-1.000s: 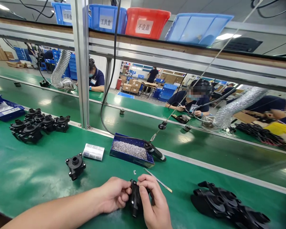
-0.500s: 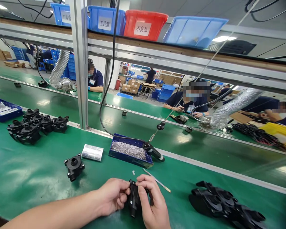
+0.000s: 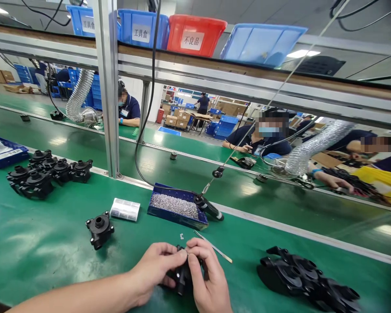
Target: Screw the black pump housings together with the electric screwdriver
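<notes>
My left hand [image 3: 156, 267] and my right hand [image 3: 206, 274] are both closed around a black plastic pump housing [image 3: 182, 278] held just above the green bench mat [image 3: 35, 256], near the front edge. The fingertips of the two hands meet on top of the part. A thin metal tweezer [image 3: 215, 249] and a few loose screws [image 3: 182, 236] lie just beyond my hands. A blue tray of small silver screws [image 3: 175, 208] stands behind them, with a corded electric screwdriver [image 3: 210, 208] lying at its right end.
One black housing [image 3: 99, 229] sits alone to the left, beside a small clear box [image 3: 125, 209]. Several housings [image 3: 43, 174] cluster at far left, another pile [image 3: 306, 278] at right. Co-workers sit across the conveyor. Blue and red bins [image 3: 195, 37] stand on the overhead shelf.
My left fingers have shifted up over the housing to meet the right fingertips, and the part has turned slightly in my hands. The view has drifted a little.
</notes>
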Motion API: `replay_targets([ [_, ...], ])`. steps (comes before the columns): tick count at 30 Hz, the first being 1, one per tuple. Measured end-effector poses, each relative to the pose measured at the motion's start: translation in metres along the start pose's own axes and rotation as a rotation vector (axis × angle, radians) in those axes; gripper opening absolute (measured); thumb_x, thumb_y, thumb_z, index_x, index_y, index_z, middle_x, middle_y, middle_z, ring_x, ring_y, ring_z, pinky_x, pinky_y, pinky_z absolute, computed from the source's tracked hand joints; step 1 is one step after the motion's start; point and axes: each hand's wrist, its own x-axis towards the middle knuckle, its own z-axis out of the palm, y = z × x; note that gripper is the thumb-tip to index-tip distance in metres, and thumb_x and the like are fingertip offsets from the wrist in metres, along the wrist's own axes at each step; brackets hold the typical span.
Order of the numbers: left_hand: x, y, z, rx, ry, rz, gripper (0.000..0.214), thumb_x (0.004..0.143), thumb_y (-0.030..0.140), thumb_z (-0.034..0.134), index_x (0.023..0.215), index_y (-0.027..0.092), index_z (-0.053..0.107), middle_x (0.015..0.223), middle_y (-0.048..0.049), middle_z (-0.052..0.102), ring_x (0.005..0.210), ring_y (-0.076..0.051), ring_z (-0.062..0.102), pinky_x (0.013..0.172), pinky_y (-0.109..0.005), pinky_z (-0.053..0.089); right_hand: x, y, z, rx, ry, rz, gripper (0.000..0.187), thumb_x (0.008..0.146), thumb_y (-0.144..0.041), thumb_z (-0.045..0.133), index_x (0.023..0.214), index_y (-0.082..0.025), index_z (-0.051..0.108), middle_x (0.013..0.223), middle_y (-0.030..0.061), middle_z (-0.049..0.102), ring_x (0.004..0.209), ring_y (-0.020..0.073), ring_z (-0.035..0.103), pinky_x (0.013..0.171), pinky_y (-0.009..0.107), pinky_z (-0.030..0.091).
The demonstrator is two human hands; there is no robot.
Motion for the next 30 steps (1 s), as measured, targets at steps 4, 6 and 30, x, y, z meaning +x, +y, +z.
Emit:
replay_targets([
  [4,-0.009,0.0,0.004,0.111,-0.004,0.137,0.063,0.062,0.059,0.093,0.1,0.016,0.066,0.106,-0.009,0.069,0.095,-0.02,0.062,0.076,-0.027,0.049,0.004,-0.002,0.007,0.1,0.062,0.041,0.015,0.107,-0.025,0.049,0.1,-0.025,0.062,0.112,0.0078,0.062,0.105,0.0212,0.064,0.088,0.033,0.055],
  [6,-0.009,-0.001,0.006,0.132,0.012,0.195,0.062,0.063,0.057,0.093,0.099,0.016,0.064,0.108,-0.0106,0.069,0.104,-0.023,0.062,0.084,-0.029,0.049,0.007,-0.005,0.01,0.193,0.064,0.113,0.017,0.108,-0.03,0.049,0.098,-0.024,0.062,0.112,0.0083,0.062,0.104,0.0215,0.064,0.087,0.032,0.055],
  [30,0.005,0.012,-0.007,-0.142,-0.043,0.499,0.044,0.084,0.039,0.084,0.117,0.021,0.061,0.116,-0.0102,0.067,0.107,-0.025,0.063,0.088,-0.033,0.055,0.022,-0.009,-0.002,0.747,-0.111,0.716,0.049,0.081,-0.064,0.079,0.076,-0.016,0.071,0.07,0.0013,0.064,0.062,0.0144,0.053,0.064,0.028,0.041],
])
